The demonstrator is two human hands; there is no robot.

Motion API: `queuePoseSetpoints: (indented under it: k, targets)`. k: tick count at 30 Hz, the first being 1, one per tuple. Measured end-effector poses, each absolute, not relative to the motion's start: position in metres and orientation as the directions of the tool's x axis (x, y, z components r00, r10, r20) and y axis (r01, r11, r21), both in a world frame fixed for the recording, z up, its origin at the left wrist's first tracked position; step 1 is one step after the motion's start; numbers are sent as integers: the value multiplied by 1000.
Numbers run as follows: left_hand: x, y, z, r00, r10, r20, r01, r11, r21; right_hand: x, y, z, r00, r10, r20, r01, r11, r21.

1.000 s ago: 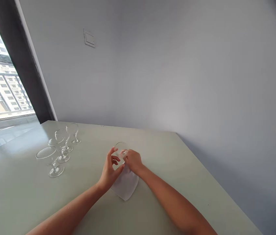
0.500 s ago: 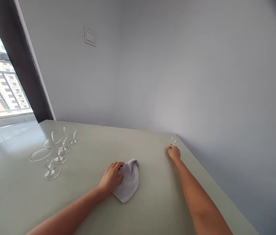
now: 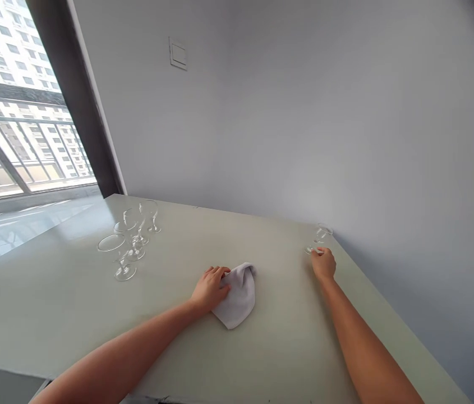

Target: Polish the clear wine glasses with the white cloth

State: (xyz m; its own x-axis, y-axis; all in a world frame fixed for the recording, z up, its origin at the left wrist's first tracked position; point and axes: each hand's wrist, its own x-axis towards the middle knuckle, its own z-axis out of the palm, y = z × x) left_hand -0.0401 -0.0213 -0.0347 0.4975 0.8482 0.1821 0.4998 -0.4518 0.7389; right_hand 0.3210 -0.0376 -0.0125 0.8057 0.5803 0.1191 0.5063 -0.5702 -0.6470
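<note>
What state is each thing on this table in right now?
Left hand: flat on the cloth, holding nothing.
Right hand: fingertips at the lone glass's foot.
Cloth: crumpled, lying on the table.
Lone glass: upright, empty, near the far corner.
Four glasses: upright, empty, clustered.

A second ago both hands met over the white cloth (image 3: 237,297), turning a small glass (image 3: 320,238) between them. Since then the right hand (image 3: 324,264) has carried that glass out to the table's (image 3: 178,348) far right corner — it now stands upright there, fingertips at its foot. The left hand (image 3: 211,287) has dropped flat onto the cloth's edge — its fingers no longer raised.
</note>
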Motion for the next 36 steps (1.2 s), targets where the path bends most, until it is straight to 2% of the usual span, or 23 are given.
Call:
queuePoseSetpoints:
  k: [2, 4, 6, 8, 11, 14, 16, 17, 19, 21, 22, 24, 25, 27, 31, 36]
  targets:
    - [-39, -21, -35, 480, 857, 188, 482, -436, 760, 283, -52, -15, 747, 655, 115, 536, -492, -686]
    - [-38, -23, -33, 490, 839, 235, 438, -471, 766, 234, -64, -20, 613, 788, 55, 550, -376, -746]
    - [-37, -29, -30, 560, 763, 322, 363, -576, 732, 186, -73, -24, 340, 930, -142, 391, -278, -877]
    - [-35, -38, -27, 658, 635, 406, 271, -702, 659, 149, -76, -27, 193, 956, -222, 292, -272, -917]
    - [-36, -50, -20, 755, 469, 458, 165, -812, 560, 122, -68, -28, 189, 966, -177, 286, -227, -931]
    - [-45, -59, -10, 772, 433, 464, 132, -825, 550, 119, -56, -31, 188, 976, -111, 279, -161, -947]
    - [-60, -62, -2, 659, 546, 518, 152, -771, 619, 123, -53, -34, 213, 967, -140, 163, -177, -971]
    - [-71, -62, 1, 525, 644, 557, 164, -718, 676, 125, -53, -36, 230, 958, -170, 66, -190, -980]
    - [-97, -59, 4, 109, 827, 551, 145, -561, 815, 131, -56, -36, 251, 940, -233, -157, -198, -968]
    - [-130, -52, 3, -321, 880, 351, 38, -358, 933, 137, -58, -34, 253, 924, -286, -352, -187, -917]
    - [-146, -47, 1, -463, 862, 207, -37, -253, 967, 140, -59, -32, 254, 917, -309, -425, -182, -887]
    - [-178, -37, -4, -609, 789, -74, -160, -31, 987, 143, -58, -26, 267, 900, -344, -524, -164, -836]
    - [-192, -31, -7, -626, 766, -147, -178, 43, 983, 143, -57, -24, 280, 893, -354, -551, -152, -820]
    - [-212, -20, -12, -577, 796, -184, -150, 118, 982, 142, -56, -18, 307, 880, -363, -562, -140, -815]
    - [-228, 5, -17, -411, 909, -73, -11, 75, 997, 135, -61, -10, 314, 882, -351, -465, -179, -867]
    - [-222, 19, -21, -347, 938, -1, 124, 47, 991, 129, -72, 1, 342, 903, -260, -328, -145, -933]
